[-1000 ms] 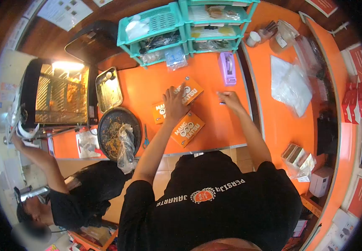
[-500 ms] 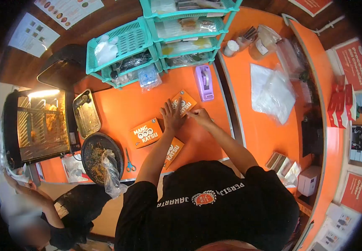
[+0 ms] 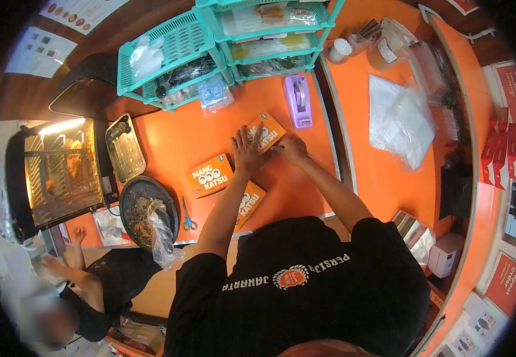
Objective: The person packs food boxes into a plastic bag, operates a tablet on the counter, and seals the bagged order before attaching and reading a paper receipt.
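Note:
An orange takeaway box (image 3: 274, 132) printed in white letters lies on the orange counter. My left hand (image 3: 248, 152) rests on its left part, fingers spread flat over the lid. At the box's near right edge is my right hand (image 3: 294, 149), its fingers curled inward; whatever they pinch there is hidden. Two more boxes of the same kind sit close by: one box (image 3: 210, 176) left of my left forearm, another box (image 3: 250, 203) partly behind that forearm. A purple tape dispenser (image 3: 298, 102) stands just beyond my right hand.
Green basket racks (image 3: 174, 50) stand at the back. Scissors (image 3: 187, 215) lie beside a round dark tray (image 3: 131, 220) with crumbs, near a metal tray (image 3: 124, 149) and lit display case (image 3: 61, 172). Plastic bags (image 3: 401, 119) lie right. A co-worker (image 3: 100, 285) is at lower left.
My right hand's fingers have curled in at the box's edge, where a finger was stretched out before. My left hand stays on the box. The co-worker's arms have moved, and the view has shifted slightly.

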A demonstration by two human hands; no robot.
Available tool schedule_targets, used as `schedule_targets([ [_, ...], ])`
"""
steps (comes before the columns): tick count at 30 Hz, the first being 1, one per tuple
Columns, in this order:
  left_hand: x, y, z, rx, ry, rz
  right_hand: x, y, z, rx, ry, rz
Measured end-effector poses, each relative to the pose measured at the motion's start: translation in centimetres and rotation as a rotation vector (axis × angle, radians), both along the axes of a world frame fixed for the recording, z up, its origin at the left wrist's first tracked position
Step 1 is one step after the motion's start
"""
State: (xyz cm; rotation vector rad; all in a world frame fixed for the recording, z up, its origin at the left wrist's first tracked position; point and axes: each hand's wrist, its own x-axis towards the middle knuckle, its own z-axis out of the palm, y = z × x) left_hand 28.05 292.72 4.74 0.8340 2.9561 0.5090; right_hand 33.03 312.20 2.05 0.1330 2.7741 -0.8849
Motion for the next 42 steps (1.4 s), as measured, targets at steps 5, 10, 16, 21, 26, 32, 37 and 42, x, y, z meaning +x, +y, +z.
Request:
schedule_targets([
  [5, -1.0, -0.5, -2.6, 0.106, -0.002, 0.012, 0.1, -0.4, 1.3, 0.081, 0.138, -0.096],
  [10, -1.9, -5.4, -1.5, 0.472, -0.067, 0.062, -1.1, 5.3, 4.8, 0.146, 0.84, -0.648],
  [16, 3.2, -21.8, 1.6, -0.053, -0.183, -0.038, -3.8, 10.9, 2.4, -1.115, -0.327, -0.872],
  [21, 5.1, -23.6, 0.9, -0.196, -0.175, -0.009, -6.1, 11.7, 0.6, -1.009, -0.245, -0.795],
  [26, 5.6, -20.7, -2.0, 0.099, 0.12, 0.145, -0.1, 9.4, 4.2, -1.179, -0.097, -0.577],
  [32, 4.8, -21.3, -1.0, -0.055, 0.147, 0.11, 2.8, 9.5, -0.9, -0.8, 0.025, -0.459],
  [37, 4.7, -21.9, -1.1, -0.104, 0.112, 0.14, 1.6, 10.1, -1.4, -0.753, 0.103, -0.585],
  [42, 7.7, -23.2, 4.0, 0.117, 0.155, 0.225, -3.0, 15.8, -5.3, -0.161, 0.122, -0.397],
])
